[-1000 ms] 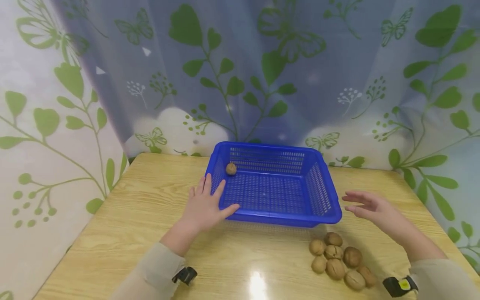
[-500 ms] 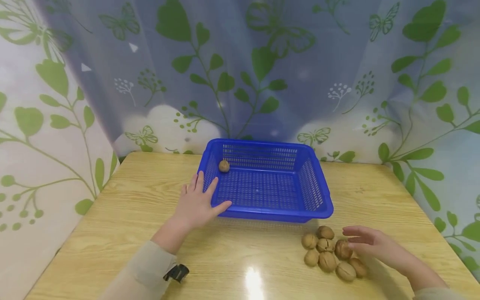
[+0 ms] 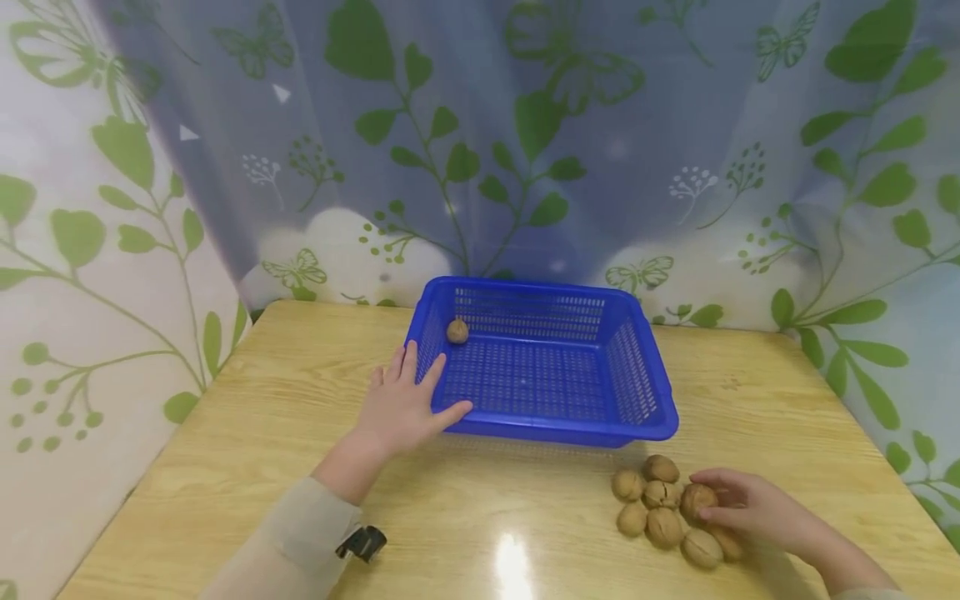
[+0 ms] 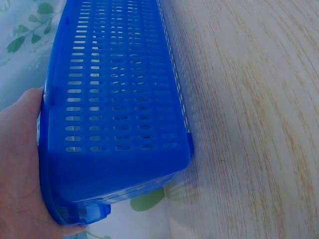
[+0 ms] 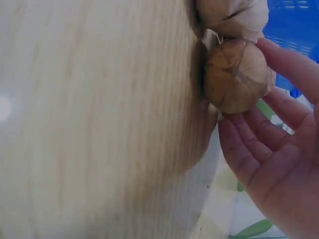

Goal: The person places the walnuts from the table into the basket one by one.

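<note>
A blue plastic basket (image 3: 525,429) with slotted walls stands at the middle of the table. One walnut (image 3: 457,331) lies in its back left corner. My left hand (image 3: 399,414) rests on the basket's front left corner, fingers spread and straight over the rim; the left wrist view shows the thumb side along that rim (image 4: 45,164). Right of centre, in front of the basket, sits a cluster of several walnuts (image 3: 664,528). At its right side my right hand (image 3: 767,513) has thumb and fingers around a darker walnut (image 3: 697,502). Another walnut (image 5: 237,77) partly hides the fingertips in the right wrist view.
The light wood table (image 3: 315,350) reaches back to a blue curtain (image 3: 495,167) printed with leaves and butterflies. Pale printed cloth (image 3: 112,292) hangs at the left side. A black strap (image 3: 362,543) sits on the left wrist.
My right hand has moved from beside the basket's right wall down to the walnut cluster and closed its fingers around one walnut. The left hand stays on the basket corner.
</note>
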`<state>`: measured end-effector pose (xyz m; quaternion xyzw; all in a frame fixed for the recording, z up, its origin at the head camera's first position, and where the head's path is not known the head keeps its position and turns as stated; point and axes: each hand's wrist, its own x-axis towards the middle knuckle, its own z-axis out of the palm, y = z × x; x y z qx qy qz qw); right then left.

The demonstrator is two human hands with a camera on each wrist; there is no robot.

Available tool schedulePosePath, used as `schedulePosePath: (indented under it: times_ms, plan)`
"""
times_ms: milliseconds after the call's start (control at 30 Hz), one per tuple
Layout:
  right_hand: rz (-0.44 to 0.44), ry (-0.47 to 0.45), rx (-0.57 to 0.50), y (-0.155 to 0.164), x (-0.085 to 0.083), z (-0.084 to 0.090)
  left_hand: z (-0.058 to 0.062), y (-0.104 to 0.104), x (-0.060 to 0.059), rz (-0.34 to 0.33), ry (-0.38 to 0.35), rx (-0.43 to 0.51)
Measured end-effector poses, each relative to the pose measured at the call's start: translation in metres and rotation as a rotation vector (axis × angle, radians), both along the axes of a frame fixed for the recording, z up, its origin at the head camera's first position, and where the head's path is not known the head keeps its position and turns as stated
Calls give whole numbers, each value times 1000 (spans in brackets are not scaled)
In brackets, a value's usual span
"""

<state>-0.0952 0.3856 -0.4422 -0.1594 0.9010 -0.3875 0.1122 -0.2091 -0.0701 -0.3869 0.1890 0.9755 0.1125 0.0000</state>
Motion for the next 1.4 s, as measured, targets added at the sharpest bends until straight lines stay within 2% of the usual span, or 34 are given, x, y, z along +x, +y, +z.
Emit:
schedulePosePath:
  times_ms: [67, 367, 733, 1033, 1233, 1400]
  plan:
    - [-25, 16, 17, 2, 2, 1, 1, 1, 0, -2, -4, -7]
    - [-150, -89, -4, 0, 4, 28, 2, 1, 1, 7, -1, 2]
    - [-228, -44, 6, -11, -6, 66, 1, 0, -1, 9, -8, -10]
    - [-234, 3, -8, -27, -19, 92, 0, 1, 0, 10, -13, -3]
    - [-213, 14, -14, -42, -33, 100, 2, 1, 2, 11, -18, -6]
    - [-188, -2, -45, -58, -51, 105, 4, 1, 3, 4, -19, 10]
